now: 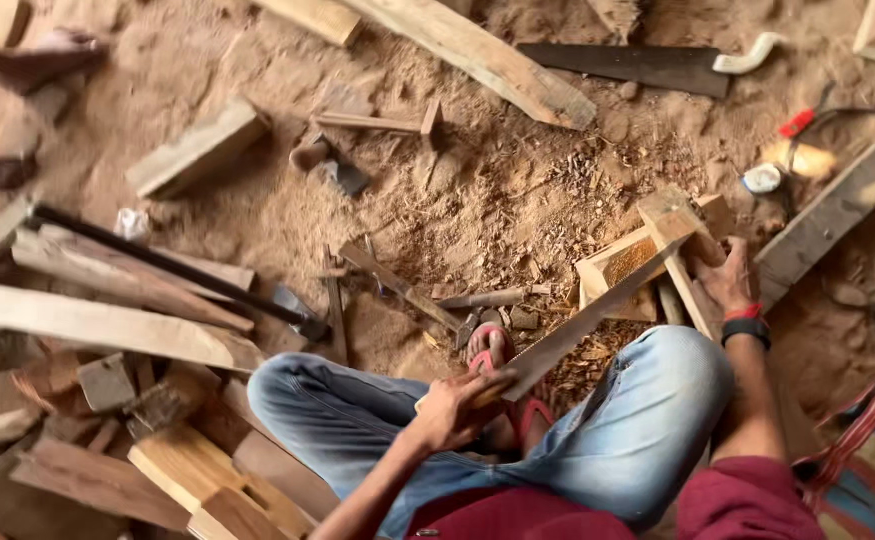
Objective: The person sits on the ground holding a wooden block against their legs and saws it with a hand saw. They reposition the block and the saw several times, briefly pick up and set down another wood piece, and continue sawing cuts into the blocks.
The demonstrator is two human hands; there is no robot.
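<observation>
I sit on a sawdust floor in blue jeans. My left hand (458, 405) grips the handle end of a long thin saw blade (598, 315) that slants up and right to a small wooden frame piece (623, 265). My right hand (733, 275), with a red and a black band at the wrist, holds an upright wooden bar (673, 225) of that piece where the blade meets it. My foot in a red sandal (493, 350) rests just under the blade.
Planks and offcuts (108, 325) are piled at the left, with a black-handled hammer-like tool (168, 265) across them. A long plank (488, 55), a handsaw (638, 65) and a red-handled tool (798, 122) lie at the far side. Another person's foot (53, 50) shows top left.
</observation>
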